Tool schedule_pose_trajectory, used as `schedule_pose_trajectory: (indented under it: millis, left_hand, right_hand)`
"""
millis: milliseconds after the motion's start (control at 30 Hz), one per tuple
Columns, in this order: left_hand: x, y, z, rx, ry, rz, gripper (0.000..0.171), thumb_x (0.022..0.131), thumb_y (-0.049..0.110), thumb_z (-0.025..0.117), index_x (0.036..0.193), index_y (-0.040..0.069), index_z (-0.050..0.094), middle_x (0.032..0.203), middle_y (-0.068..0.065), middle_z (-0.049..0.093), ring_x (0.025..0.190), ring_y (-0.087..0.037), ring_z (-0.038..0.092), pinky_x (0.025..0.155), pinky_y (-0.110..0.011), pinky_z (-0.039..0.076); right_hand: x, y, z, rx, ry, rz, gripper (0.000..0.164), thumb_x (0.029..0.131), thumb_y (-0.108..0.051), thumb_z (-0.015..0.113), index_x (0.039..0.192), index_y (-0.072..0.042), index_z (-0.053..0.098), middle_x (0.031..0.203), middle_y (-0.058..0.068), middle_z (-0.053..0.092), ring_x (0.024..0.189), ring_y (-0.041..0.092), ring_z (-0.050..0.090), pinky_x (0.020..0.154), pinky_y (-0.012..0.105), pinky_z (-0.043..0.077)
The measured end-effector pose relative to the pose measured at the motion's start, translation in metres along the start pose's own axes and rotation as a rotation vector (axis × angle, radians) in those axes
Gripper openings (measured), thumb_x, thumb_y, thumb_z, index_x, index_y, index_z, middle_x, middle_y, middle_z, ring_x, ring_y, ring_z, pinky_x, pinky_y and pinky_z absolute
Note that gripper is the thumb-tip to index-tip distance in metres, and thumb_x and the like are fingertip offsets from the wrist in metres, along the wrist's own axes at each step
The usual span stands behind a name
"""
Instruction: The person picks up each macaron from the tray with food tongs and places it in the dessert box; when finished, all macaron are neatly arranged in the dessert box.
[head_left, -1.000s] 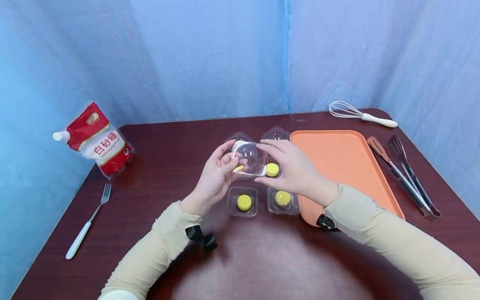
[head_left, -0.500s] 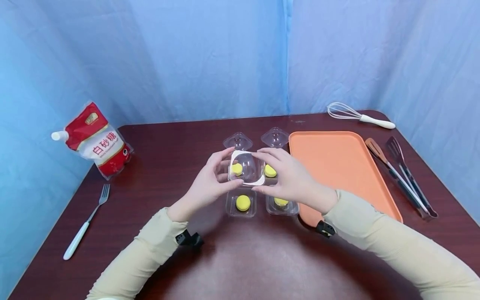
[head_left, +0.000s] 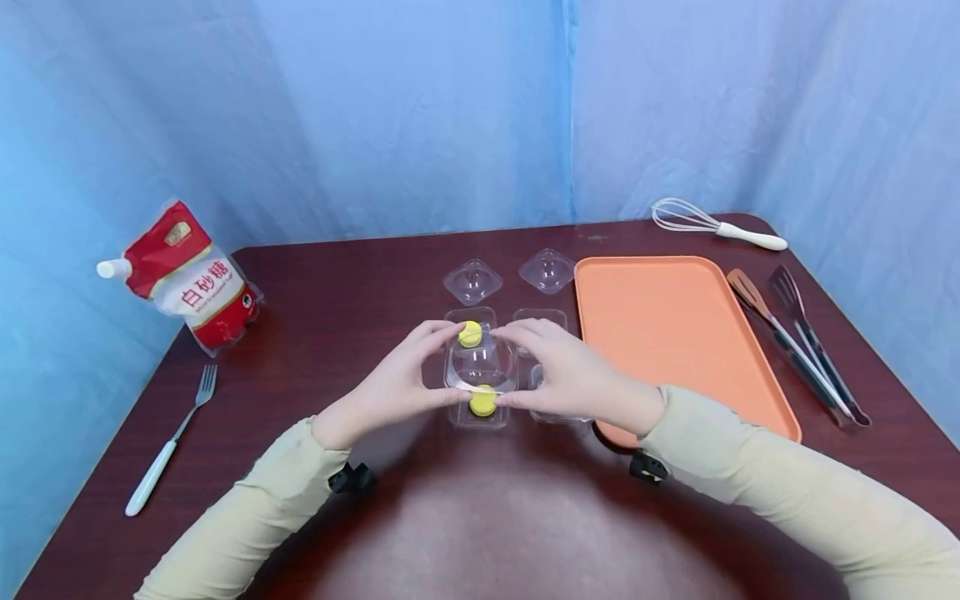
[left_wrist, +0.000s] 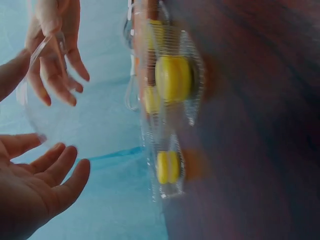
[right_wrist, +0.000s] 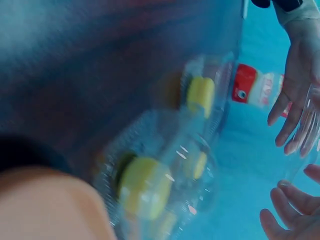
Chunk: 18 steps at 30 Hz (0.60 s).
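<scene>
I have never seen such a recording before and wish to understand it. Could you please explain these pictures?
There is no machine; a person does the work. The head picture looks down from the wearer's head; the other two come from the left and right wrists and look turned sideways. The left hand and right hand together hold a clear lid above boxes with yellow macarons. Behind these, on the table, lie two more lids. To the left are a bag and fork; to the right, a tray, tongs and whisk.
</scene>
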<state>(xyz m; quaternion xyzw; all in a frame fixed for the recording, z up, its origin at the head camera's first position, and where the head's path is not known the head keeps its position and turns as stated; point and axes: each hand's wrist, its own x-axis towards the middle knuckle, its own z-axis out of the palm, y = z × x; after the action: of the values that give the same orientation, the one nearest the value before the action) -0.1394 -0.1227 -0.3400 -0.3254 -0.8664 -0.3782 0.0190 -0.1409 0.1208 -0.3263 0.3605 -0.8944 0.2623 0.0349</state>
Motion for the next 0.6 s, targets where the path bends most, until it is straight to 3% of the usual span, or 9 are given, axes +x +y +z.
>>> schedule_pose_trajectory:
  millis: [233, 600]
  left_hand:
    - [-0.011, -0.003, 0.003, 0.081, -0.119, -0.052, 0.079, 0.070, 0.027, 0.084, 0.136, 0.001, 0.048, 0.126, -0.012, 0.053, 0.116, -0.023, 0.053, 0.098, -0.040, 0.045]
    - [-0.017, -0.003, 0.019, 0.192, -0.244, -0.088, 0.084, 0.070, 0.030, 0.084, 0.136, -0.003, 0.046, 0.126, -0.014, 0.053, 0.115, -0.024, 0.054, 0.099, -0.039, 0.044]
  right_hand:
    - [-0.004, -0.001, 0.016, -0.037, -0.118, 0.005, 0.077, 0.071, -0.046, 0.079, 0.133, -0.010, 0.052, 0.125, 0.005, 0.059, 0.115, 0.022, 0.054, 0.096, 0.042, 0.047]
    - [-0.009, -0.001, 0.039, -0.161, -0.140, -0.048, 0.077, 0.065, -0.041, 0.083, 0.127, -0.007, 0.054, 0.113, 0.007, 0.063, 0.105, 0.025, 0.058, 0.090, 0.044, 0.048]
